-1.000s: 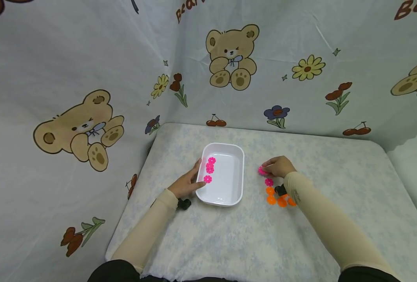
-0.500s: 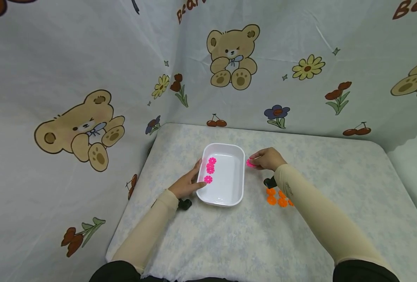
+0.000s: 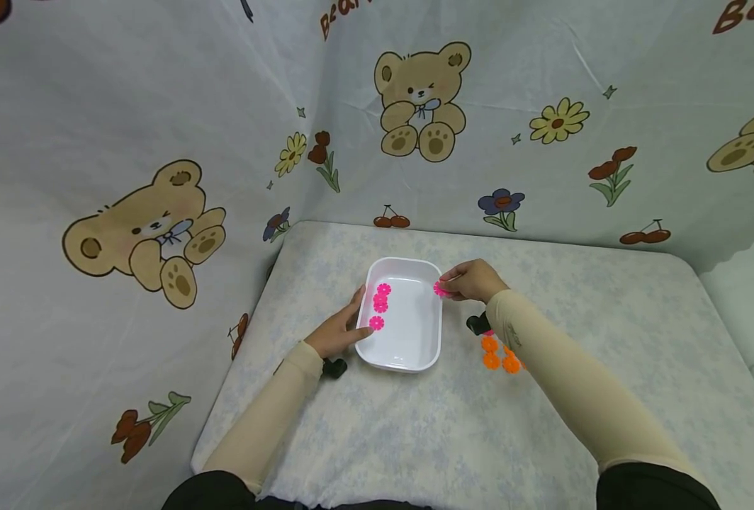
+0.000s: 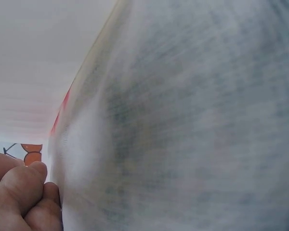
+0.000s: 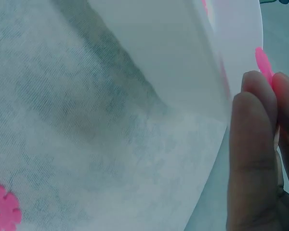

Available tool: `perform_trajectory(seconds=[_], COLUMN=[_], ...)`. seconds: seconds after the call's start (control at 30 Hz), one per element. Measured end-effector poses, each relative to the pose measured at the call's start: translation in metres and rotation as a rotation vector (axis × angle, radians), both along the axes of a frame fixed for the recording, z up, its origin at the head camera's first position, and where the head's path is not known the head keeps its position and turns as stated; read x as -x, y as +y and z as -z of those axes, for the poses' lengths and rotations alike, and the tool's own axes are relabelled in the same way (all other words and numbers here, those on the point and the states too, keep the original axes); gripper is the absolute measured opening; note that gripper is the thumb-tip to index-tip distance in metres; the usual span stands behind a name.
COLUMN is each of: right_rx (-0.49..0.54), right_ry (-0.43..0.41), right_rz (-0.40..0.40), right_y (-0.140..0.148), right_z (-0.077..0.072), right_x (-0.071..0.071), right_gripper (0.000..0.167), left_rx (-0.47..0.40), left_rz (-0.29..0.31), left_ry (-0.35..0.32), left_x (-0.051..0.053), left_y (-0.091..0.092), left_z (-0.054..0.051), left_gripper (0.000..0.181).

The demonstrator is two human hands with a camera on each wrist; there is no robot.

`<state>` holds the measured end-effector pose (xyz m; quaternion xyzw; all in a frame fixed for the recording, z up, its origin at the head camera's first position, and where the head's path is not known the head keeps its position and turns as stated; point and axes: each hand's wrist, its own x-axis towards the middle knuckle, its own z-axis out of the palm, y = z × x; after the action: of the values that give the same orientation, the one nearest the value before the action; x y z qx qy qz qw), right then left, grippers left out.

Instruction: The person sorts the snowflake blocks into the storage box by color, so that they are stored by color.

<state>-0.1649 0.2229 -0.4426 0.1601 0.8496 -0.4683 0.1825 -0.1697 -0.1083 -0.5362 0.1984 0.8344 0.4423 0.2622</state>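
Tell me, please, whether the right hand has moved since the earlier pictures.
Yes. In the head view, the right hand, pinching a pink disc, has moved left and slightly up the picture toward the white tray, which stays in place.

The right hand (image 5: 259, 149) pinches a pink disc (image 5: 263, 63) near the rim of a white tray (image 5: 154, 48); a notched disc (image 5: 6, 208) lies on the table (image 5: 82, 154), well in from its edge
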Motion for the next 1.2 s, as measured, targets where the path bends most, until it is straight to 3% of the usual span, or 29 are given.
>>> perform_trajectory(seconds=[0.33, 0.73, 1.07, 1.2], right_rx=[-0.014, -0.032, -0.178, -0.235], right_ry=[-0.005, 0.008, -0.005, 0.001], right_rz=[-0.050, -0.170, -0.362, -0.399], right_y=[-0.035, -0.096, -0.139, -0.147], right_z=[0.002, 0.001, 0.035, 0.045], right_x=[0.009, 0.016, 0.010, 0.006], right_gripper=[0.022, 0.016, 0.010, 0.007], left_rx=[0.008, -0.015, -0.012, -0.016], left_rz=[0.000, 0.023, 0.084, 0.088], left_ry=[-0.001, 0.017, 0.074, 0.077], left_x=[0.001, 0.003, 0.008, 0.008], left_y=[0.000, -0.001, -0.005, -0.007], left_z=[0.002, 0.003, 0.007, 0.006], left_gripper=[0.097, 0.096, 0.096, 0.095])
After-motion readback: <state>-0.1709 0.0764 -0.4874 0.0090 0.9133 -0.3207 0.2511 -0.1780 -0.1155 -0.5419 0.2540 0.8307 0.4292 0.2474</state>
